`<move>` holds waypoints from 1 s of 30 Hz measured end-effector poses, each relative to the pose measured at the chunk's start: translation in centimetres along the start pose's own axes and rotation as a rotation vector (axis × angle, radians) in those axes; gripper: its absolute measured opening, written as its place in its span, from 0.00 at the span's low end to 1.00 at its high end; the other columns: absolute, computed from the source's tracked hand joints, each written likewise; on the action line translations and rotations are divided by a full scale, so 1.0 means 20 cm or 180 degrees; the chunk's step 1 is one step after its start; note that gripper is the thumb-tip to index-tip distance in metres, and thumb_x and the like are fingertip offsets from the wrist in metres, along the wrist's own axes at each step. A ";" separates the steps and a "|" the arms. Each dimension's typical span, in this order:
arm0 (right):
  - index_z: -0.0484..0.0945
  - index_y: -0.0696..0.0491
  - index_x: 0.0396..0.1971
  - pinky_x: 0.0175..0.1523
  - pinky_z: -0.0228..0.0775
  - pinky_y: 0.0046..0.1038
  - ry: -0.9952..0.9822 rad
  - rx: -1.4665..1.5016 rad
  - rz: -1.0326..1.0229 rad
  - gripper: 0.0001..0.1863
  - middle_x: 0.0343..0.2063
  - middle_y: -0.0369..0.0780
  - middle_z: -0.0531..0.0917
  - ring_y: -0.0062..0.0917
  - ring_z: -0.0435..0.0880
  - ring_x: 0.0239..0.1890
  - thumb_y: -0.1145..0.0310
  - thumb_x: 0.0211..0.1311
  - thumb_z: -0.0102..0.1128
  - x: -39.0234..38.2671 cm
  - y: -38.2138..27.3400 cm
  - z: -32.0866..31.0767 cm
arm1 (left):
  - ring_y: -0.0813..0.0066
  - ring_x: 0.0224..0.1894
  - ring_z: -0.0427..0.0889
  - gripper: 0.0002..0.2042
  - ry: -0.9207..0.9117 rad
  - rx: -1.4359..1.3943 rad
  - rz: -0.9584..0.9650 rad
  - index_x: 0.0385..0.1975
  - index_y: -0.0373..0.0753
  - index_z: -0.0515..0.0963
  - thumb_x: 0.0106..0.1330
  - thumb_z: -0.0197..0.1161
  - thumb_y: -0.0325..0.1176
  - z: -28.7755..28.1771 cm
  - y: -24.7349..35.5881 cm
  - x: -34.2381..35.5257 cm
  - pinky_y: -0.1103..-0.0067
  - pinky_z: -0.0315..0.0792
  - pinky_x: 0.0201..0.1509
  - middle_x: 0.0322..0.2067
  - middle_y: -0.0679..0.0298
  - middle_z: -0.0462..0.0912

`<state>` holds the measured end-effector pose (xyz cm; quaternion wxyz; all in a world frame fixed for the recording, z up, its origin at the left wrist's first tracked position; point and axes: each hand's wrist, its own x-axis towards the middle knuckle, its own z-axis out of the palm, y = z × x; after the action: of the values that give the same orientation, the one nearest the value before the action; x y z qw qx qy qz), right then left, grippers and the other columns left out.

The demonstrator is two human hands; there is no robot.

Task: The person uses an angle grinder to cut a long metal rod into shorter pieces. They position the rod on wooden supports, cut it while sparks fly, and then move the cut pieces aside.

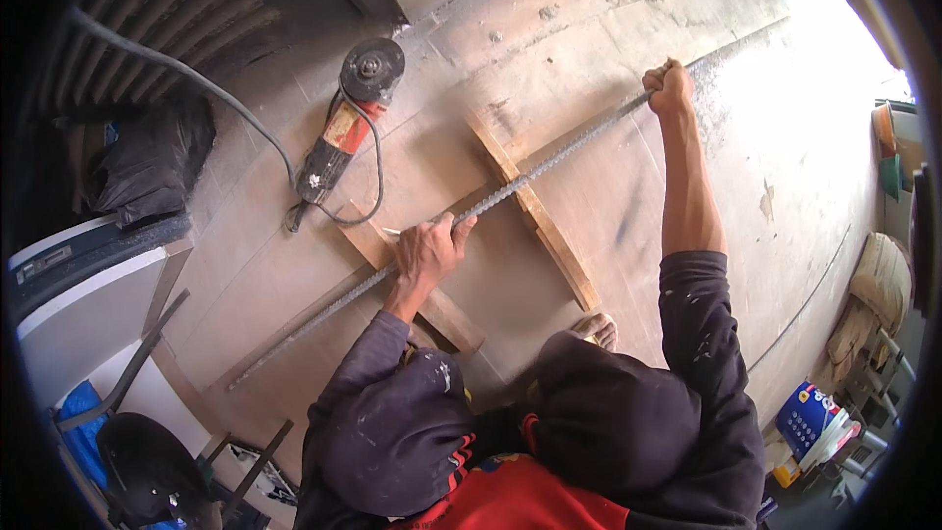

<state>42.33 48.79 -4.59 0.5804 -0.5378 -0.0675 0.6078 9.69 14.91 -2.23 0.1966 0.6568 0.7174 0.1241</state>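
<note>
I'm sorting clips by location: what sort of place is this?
Probably a building or renovation work area: an angle grinder lies on the dusty, tiled-looking floor, and a long ribbed metal bar crosses over wooden strips there.

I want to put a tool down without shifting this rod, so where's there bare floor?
Bare floor shows between the right forearm and the beige bundle at the right; another patch lies between the grinder and the right wood strip. It's crowded around the left hand, where the rod, left wood strip and grinder cord come close together.
</note>
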 end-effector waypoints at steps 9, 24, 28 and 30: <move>0.47 0.69 0.60 0.54 0.71 0.43 0.2167 -0.2292 -0.0745 0.41 0.53 0.59 0.62 0.44 0.70 0.55 0.56 0.62 0.58 -0.19 0.09 0.19 | 0.52 0.12 0.76 0.24 -0.0087 0.0142 -0.0028 0.17 0.42 0.70 0.69 0.52 0.54 0.02 0.02 -0.04 0.64 0.67 0.14 0.08 0.54 0.71; 0.38 0.68 0.64 0.62 0.65 0.44 0.2389 -0.3904 -0.0983 0.57 0.57 0.60 0.59 0.46 0.66 0.58 0.56 0.49 0.71 -0.04 0.18 0.18 | 0.45 0.18 0.77 0.25 -0.0213 -0.0174 -0.0222 0.19 0.37 0.72 0.69 0.53 0.53 -0.03 0.06 -0.03 0.61 0.67 0.19 0.10 0.49 0.72; 0.63 0.70 0.53 0.40 0.82 0.30 0.1208 -0.3167 -0.0585 0.34 0.41 0.48 0.77 0.30 0.80 0.39 0.67 0.52 0.70 -0.01 0.13 -0.03 | 0.49 0.15 0.76 0.25 -0.0024 -0.0380 -0.0161 0.19 0.39 0.73 0.69 0.52 0.56 0.01 0.04 -0.04 0.62 0.66 0.17 0.10 0.51 0.73; 0.69 0.68 0.45 0.40 0.82 0.29 0.0764 -0.3160 -0.0466 0.23 0.38 0.47 0.78 0.30 0.81 0.37 0.72 0.55 0.66 -0.02 0.06 -0.09 | 0.49 0.15 0.76 0.25 0.0024 -0.0211 -0.0145 0.19 0.40 0.74 0.68 0.53 0.56 -0.01 0.09 -0.09 0.62 0.65 0.17 0.10 0.52 0.73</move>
<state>42.74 47.02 -5.95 0.2999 -0.8083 -0.3183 0.3943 11.28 13.33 -1.05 0.2183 0.6330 0.7283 0.1457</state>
